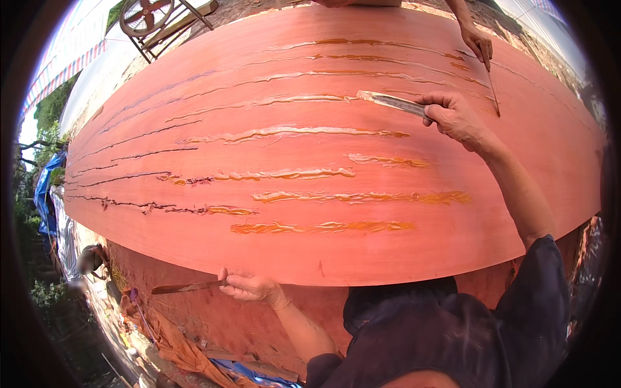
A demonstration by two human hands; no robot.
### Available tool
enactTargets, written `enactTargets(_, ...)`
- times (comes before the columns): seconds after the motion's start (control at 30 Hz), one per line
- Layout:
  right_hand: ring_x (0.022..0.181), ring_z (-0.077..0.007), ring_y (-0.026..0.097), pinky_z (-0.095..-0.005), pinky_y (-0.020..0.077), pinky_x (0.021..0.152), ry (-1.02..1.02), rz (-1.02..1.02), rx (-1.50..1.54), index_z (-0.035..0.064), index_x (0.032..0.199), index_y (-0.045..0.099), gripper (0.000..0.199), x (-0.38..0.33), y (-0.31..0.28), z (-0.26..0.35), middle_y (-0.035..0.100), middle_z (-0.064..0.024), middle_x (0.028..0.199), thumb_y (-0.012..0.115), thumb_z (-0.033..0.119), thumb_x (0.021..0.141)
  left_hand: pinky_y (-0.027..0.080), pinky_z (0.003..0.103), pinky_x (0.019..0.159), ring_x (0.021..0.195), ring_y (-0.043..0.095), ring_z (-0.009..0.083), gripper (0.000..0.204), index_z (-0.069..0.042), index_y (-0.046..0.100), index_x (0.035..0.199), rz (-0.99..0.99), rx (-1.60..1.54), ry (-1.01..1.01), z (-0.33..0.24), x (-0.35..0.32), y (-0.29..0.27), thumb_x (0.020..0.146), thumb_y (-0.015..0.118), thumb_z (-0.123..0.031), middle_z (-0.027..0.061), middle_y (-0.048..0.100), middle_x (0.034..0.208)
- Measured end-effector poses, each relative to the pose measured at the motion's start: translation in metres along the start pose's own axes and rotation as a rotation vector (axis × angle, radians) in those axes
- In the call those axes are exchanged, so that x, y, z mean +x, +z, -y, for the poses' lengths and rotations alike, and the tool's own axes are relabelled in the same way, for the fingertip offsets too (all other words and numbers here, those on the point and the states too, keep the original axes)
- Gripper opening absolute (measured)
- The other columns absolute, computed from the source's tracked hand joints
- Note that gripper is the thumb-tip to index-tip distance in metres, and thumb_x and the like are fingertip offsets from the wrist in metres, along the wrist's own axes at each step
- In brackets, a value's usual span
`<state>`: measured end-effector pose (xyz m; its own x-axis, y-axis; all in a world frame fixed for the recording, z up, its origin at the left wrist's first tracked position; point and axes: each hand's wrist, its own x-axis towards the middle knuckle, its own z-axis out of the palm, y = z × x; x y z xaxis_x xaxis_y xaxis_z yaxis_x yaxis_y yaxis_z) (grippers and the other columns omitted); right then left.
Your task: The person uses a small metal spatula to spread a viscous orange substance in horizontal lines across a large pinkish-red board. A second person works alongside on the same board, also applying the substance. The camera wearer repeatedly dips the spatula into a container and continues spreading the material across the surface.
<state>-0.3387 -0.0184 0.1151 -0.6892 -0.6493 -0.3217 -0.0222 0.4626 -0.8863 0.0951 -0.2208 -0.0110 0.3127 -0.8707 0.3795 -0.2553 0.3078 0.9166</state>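
The right hand (pixel 455 118), upper right of centre, grips a flat scraper (pixel 391 102) whose blade lies on the big red slab (pixel 272 246) (streaked with orange filler). At the lower edge, the left hand (pixel 251 286) closes its fingers on a thin stick (pixel 187 287). Another person's hand (pixel 477 41) works top right.

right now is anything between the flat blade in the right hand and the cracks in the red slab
Nothing visible. The right hand holds the flat blade with its tip right at a filled crack on the red slab; another person's hand works farther off.
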Motion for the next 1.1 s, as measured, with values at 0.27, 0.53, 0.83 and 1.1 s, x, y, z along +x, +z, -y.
enactTargets(0.27, 0.057, -0.0047, 0.045, -0.0239, 0.0341, 0.051, 0.086, -0.041, -0.101, 0.0041, 0.105, 0.076, 0.026, 0.052, 0.004, 0.009, 0.062, 0.0015, 0.07, 0.065, 0.017, 0.086, 0.037, 0.023, 0.063, 0.078, 0.045, 0.0103, 0.032, 0.003, 0.055, 0.118, 0.023, 0.031, -0.043, -0.003, 0.001, 0.001, 0.11, 0.037, -0.023, 0.0052, 0.051, 0.098)
enactTargets(0.53, 0.057, -0.0049, 0.045, -0.025, 0.0334, 0.05, 0.05, -0.015, -0.175, 0.0026, 0.106, 0.076, 0.028, 0.067, 0.008, 0.01, 0.061, 0.0021, 0.066, 0.064, 0.017, 0.086, 0.038, 0.021, 0.064, 0.079, 0.046, 0.0089, 0.036, -0.001, 0.057, 0.119, 0.069, 0.067, -0.05, -0.001, 0.001, -0.006, 0.11, 0.038, -0.03, 0.0026, 0.054, 0.099)
enactTargets(0.83, 0.059, -0.0065, 0.05, -0.0255, 0.0376, 0.053, 0.003, -0.001, -0.141, 0.0009, 0.101, 0.078, 0.026, 0.073, 0.028, 0.022, 0.063, -0.0004, 0.067, 0.064, 0.014, 0.083, 0.037, 0.021, 0.062, 0.076, 0.044, 0.0084, 0.035, -0.001, 0.057, 0.119, 0.073, 0.052, -0.013, -0.002, 0.0, -0.004, 0.11, 0.038, -0.028, 0.0018, 0.053, 0.096)
enactTargets(1.1, 0.06, -0.0073, 0.053, -0.0255, 0.0403, 0.054, 0.009, 0.003, -0.135, -0.0018, 0.104, 0.076, 0.029, 0.093, 0.047, 0.027, 0.064, -0.002, 0.068, 0.064, 0.013, 0.082, 0.021, 0.018, 0.051, 0.059, 0.027, 0.0027, 0.031, 0.0, 0.054, 0.115, 0.057, 0.064, 0.035, -0.007, 0.0, 0.002, 0.111, 0.034, -0.024, -0.0074, 0.035, 0.074)
